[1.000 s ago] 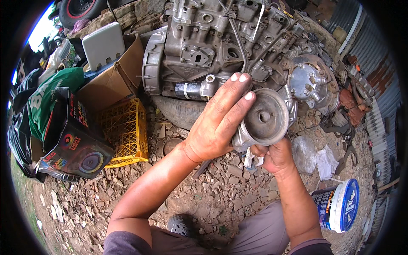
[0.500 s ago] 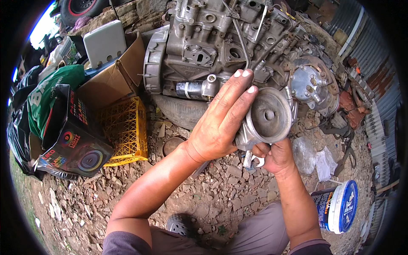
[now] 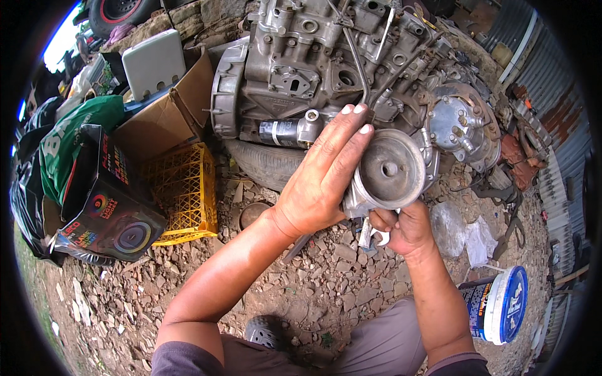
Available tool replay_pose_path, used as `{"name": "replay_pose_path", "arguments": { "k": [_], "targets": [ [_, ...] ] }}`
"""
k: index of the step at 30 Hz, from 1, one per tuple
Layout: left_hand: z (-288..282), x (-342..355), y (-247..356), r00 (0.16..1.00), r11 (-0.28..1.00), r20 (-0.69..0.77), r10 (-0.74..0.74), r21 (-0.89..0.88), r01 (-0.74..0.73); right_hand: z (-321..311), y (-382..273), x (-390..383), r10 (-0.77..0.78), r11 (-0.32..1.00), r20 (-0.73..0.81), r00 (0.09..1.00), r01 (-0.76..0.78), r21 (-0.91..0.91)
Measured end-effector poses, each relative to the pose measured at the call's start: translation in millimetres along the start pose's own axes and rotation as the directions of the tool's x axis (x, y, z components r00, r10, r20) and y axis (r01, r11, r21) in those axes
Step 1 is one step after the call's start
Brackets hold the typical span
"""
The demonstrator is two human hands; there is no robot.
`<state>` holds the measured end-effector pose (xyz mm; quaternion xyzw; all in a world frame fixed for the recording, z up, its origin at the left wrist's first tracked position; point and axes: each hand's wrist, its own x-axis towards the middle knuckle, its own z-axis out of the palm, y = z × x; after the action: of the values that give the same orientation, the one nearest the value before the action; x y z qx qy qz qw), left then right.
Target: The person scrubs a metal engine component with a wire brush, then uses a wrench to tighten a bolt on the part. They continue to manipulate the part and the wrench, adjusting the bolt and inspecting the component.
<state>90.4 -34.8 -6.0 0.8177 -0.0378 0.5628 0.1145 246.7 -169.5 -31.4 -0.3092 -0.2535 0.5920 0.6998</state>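
My left hand (image 3: 316, 172) lies along the left side of a dull grey metal housing with a round dished face (image 3: 389, 169). Its fingers point up, nearly straight, and the palm bears on the part; the thumb is hidden. A small raised boss with a dark spot sits in the middle of the dish. Below the part, my right hand (image 3: 407, 232) is closed around an open-ended wrench (image 3: 379, 237), whose pale jaw shows beside the fingers. Most of that tool is hidden. Behind both hands stands a large engine block (image 3: 285, 75) with a black oil filter (image 3: 277, 132) on it.
A tyre (image 3: 266, 164) lies under the engine. To the left are a yellow crate (image 3: 210, 188), a cardboard box (image 3: 153, 122) and a black printed box (image 3: 122, 194). A bolted round metal part (image 3: 456, 124) and a blue-lidded bucket (image 3: 515, 305) stand right. Broken stones cover the ground.
The dished metal part has shifted slightly left and its face has turned a little, my left hand moving with it. My right hand keeps nearly the same place, the wrench still in it.
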Motion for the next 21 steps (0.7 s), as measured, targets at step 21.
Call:
{"name": "replay_pose_path", "arguments": {
  "k": [21],
  "targets": [
    [-21.8, 8.9, -12.5, 0.230, -0.160, 0.503, -0.833, -0.617, 0.770, 20.3, -25.5, -10.6, -0.210, 0.926, -0.224, 0.952, 0.120, -0.357]
  ]
}}
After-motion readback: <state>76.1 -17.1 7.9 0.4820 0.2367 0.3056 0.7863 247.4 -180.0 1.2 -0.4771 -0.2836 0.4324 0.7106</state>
